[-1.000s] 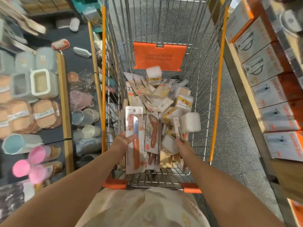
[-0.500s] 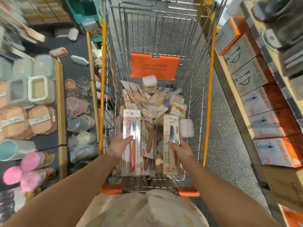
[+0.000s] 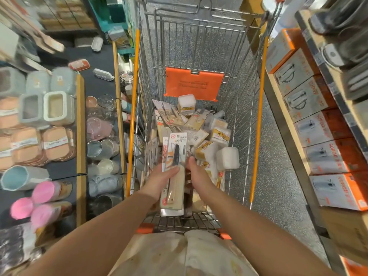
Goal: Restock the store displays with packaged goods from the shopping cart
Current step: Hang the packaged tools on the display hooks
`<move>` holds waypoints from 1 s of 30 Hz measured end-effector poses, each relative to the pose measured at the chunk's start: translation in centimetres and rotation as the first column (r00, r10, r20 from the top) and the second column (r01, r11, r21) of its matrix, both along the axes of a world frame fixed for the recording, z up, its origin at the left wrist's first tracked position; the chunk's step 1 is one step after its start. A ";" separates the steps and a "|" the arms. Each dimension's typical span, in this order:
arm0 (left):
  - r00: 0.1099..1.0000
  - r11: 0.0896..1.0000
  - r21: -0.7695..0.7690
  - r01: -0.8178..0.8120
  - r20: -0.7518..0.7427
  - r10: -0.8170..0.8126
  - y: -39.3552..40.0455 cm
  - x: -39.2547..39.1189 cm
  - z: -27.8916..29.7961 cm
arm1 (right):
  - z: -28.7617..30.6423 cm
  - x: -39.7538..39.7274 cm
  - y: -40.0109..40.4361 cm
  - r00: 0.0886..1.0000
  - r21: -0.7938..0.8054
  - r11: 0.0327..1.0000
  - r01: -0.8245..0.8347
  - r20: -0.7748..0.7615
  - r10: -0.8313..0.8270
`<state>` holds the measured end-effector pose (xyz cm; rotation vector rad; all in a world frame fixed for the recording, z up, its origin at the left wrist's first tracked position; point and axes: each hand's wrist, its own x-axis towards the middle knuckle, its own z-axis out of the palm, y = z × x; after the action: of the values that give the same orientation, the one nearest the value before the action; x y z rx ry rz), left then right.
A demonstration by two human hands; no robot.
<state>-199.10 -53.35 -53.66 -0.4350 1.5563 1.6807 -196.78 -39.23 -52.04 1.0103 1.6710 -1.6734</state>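
Observation:
The wire shopping cart (image 3: 257, 124) with orange rails stands straight ahead of me, its basket full of carded kitchen tools and small white boxes (image 3: 227, 158). My left hand (image 3: 161, 178) grips a stack of carded packs over the near end of the basket. The top pack is a knife pack (image 3: 176, 150) with a dark blade and a beige handle. My right hand (image 3: 197, 176) is right beside it, with fingertips at the pack's right edge. The packs underneath are mostly hidden.
On the left, a low dark display shelf (image 3: 80, 126) holds storage tubs, cups and pink-lidded bottles (image 3: 42, 193). On the right, a wooden shelf carries orange and grey appliance boxes (image 3: 328, 156). Speckled floor shows between the cart and the right shelf.
My right hand has brought the beige-handled knife pack leftward onto the stack in my left hand. The orange-handled pack that was on top is now covered.

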 end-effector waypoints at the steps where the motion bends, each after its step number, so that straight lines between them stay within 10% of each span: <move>1: 1.000 0.999 -0.040 -0.008 -0.008 0.008 -0.2 0.0 -0.3 | -0.2 0.0 0.1 1.000 -0.005 1.000 -0.020 0.002 0.020; 7: 0.999 0.974 -0.223 -0.035 -0.013 0.033 -2.2 0.3 -2.6 | -3.4 2.7 3.1 0.979 0.084 0.981 0.177 0.085 -0.184; 21: 0.999 0.935 -0.354 0.019 0.040 -0.005 -3.1 -0.1 -2.9 | -8.8 7.8 2.0 0.963 0.261 0.931 -0.254 0.155 0.220; 30: 1.000 0.965 -0.264 0.001 0.003 0.000 -3.5 -0.2 -4.4 | -3.8 9.0 4.2 0.985 0.396 0.903 -0.167 0.021 0.173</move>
<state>-199.33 -56.84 -58.05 -0.5727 1.7864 1.4750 -187.75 -35.06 -55.89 0.9963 2.0978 -1.2572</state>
